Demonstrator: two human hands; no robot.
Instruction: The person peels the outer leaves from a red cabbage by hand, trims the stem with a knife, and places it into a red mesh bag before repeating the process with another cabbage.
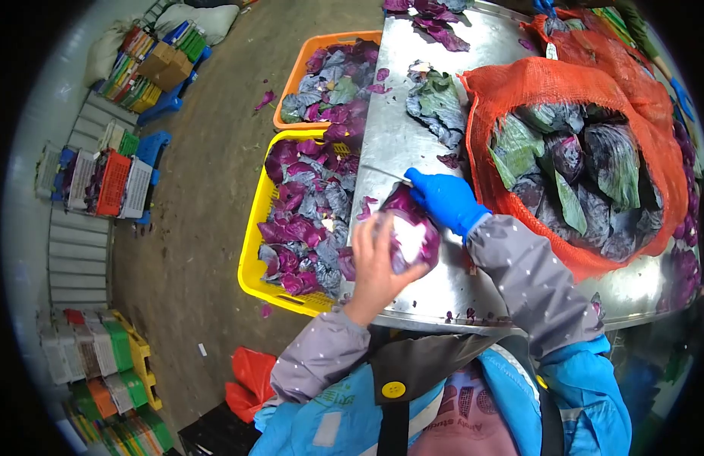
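Note:
A red cabbage (424, 237) with a pale cut patch rests near the front of the metal table. My bare left hand (381, 254) grips its near left side, fingers spread over the leaves. In a blue glove, my right hand (445, 199) is closed around the handle of a knife (384, 173), just beyond the cabbage. The thin blade points left across the table's edge; the handle is hidden in the glove. To the right, an open red mesh sack (485, 106) holds several whole cabbages (569, 156).
Left of the metal table (397, 148) stand a yellow crate (249, 262) and an orange crate (290, 80), both full of loose leaves. Outer leaves (437, 106) lie on the tabletop. Stacked crates (112, 184) line the left wall. A red bag (248, 380) lies by my left side.

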